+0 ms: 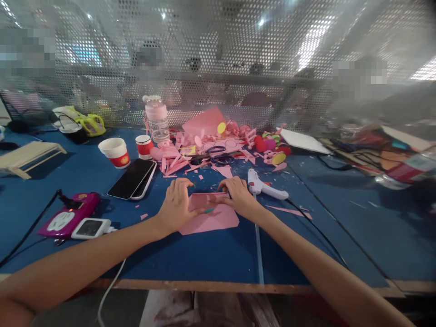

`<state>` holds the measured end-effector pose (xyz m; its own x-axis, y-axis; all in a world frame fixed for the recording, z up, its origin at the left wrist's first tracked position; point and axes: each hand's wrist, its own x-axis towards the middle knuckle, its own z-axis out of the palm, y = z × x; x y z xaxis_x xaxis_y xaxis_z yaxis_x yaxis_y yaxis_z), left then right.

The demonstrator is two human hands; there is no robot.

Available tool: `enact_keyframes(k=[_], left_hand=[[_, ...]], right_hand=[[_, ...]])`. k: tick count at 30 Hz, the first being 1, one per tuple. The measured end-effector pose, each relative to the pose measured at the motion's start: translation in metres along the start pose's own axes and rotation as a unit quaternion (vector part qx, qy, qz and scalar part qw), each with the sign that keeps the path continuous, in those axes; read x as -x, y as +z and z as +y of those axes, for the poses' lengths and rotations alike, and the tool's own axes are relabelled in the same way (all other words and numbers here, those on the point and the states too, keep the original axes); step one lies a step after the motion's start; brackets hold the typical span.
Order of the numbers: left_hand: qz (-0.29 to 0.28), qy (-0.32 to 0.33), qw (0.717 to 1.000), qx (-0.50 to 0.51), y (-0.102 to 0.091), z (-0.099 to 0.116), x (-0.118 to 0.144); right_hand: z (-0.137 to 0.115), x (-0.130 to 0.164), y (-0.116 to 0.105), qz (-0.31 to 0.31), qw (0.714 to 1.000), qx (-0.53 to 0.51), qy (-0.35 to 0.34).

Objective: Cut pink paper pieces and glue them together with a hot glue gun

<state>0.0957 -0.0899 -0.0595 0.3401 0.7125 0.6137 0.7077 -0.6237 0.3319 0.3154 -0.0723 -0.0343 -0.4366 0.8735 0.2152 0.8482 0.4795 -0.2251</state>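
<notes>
We are pressing both hands onto a pink paper sheet point(213, 217) that is lying on the blue table point(211, 259), near its front edge and in the middle of the scene. Our left hand point(177, 204) is holding down the sheet's left side with fingers curled over the folded far edge, while our right hand point(238, 196) is pinching that same fold from the right, fingertips bent onto the paper. Just right of our right hand, a white glue gun point(264, 186) is lying on the table with its cord trailing toward the right. Farther back, scissors point(213, 158) are sitting amid a heap of pink paper scraps point(207, 145). To the left of our hands, two stacked phones point(133, 179) are resting face up, and beyond them two red-and-white paper cups point(116, 152) are standing beside a pink bottle point(157, 117). At the near left, a magenta power strip point(68, 214) is lying with a white charger point(90, 228) touching it. A perforated metal screen point(218, 59) is closing off the far side.
</notes>
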Motion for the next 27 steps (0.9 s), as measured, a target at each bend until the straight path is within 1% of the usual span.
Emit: enact_keyframes(k=[1,2,3,5,7,8,10,12,13,16,21,23,25,27], left_hand=[[0.005,0.025,1.000,0.008,-0.002,0.002,0.000],[-0.008,0.048,0.999,0.021,-0.004,0.004,0.001],[-0.033,0.068,0.997,0.035,-0.007,0.007,0.002],[-0.108,0.104,0.987,0.063,-0.013,0.013,0.004],[-0.177,0.160,0.967,0.088,-0.019,0.019,0.006],[-0.206,0.188,0.955,0.099,-0.021,0.021,0.007],[-0.260,0.229,0.931,0.118,-0.023,0.024,0.006],[-0.300,0.239,0.915,0.126,-0.025,0.025,0.004],[-0.315,0.238,0.910,0.126,-0.025,0.025,0.003],[-0.338,0.234,0.902,0.131,-0.026,0.025,-0.002],[-0.350,0.230,0.897,0.144,-0.028,0.021,-0.005],[-0.343,0.233,0.899,0.141,-0.027,0.020,-0.005],[-0.333,0.242,0.901,0.138,-0.026,0.019,-0.004],[-0.331,0.245,0.901,0.136,-0.025,0.019,-0.003]], right_hand=[[0.001,-0.002,0.000,0.004,1.000,0.012,0.003],[0.002,-0.003,-0.001,0.011,1.000,0.022,0.004],[0.003,-0.004,-0.003,0.022,0.999,0.031,0.004],[0.008,-0.004,-0.011,0.058,0.997,0.048,0.006],[0.017,-0.001,-0.024,0.090,0.993,0.067,0.021],[0.023,0.002,-0.031,0.090,0.992,0.080,0.036],[0.037,0.007,-0.044,0.053,0.988,0.113,0.094],[0.053,0.014,-0.054,-0.008,0.976,0.152,0.158],[0.060,0.016,-0.057,-0.030,0.972,0.156,0.173],[0.074,0.023,-0.057,-0.064,0.971,0.155,0.172],[0.083,0.023,-0.045,-0.056,0.963,0.206,0.162],[0.085,0.019,-0.041,-0.068,0.960,0.223,0.155],[0.089,0.016,-0.042,-0.074,0.962,0.219,0.144],[0.093,0.016,-0.048,-0.048,0.970,0.199,0.135]])
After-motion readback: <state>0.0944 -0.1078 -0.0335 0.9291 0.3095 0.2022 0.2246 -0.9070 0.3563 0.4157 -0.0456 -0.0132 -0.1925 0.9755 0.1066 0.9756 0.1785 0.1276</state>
